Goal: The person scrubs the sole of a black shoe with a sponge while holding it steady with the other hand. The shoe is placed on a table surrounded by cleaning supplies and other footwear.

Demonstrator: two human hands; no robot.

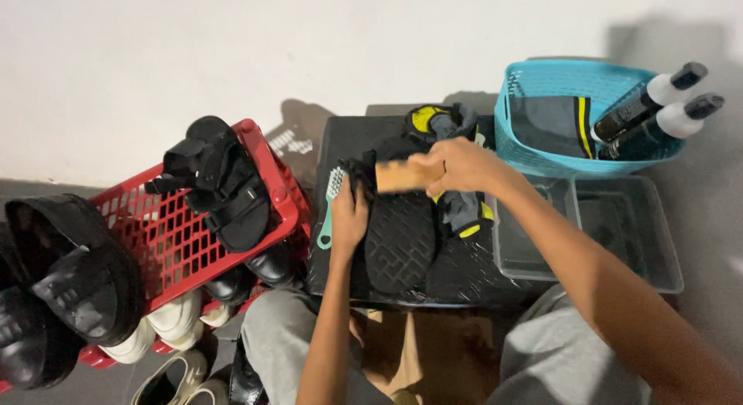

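A black sandal (400, 246) lies sole-up on a black stool top (472, 277) in front of me. My left hand (350, 213) grips the sandal's left edge and holds it down. A wooden brush (401, 175) is in my right hand (461, 165), pressed against the sandal's upper end. A grey and yellow sandal (462, 209) lies just right of the black one, partly under my right wrist. Another yellow and grey sandal (437, 120) sits at the far edge of the stool.
A teal brush (330, 206) rests left of my left hand. A red basket (174, 235) of black and white shoes stands at the left. At the right stand a blue basket (542, 157) with two bottles (658, 103) and a clear tub (627, 235).
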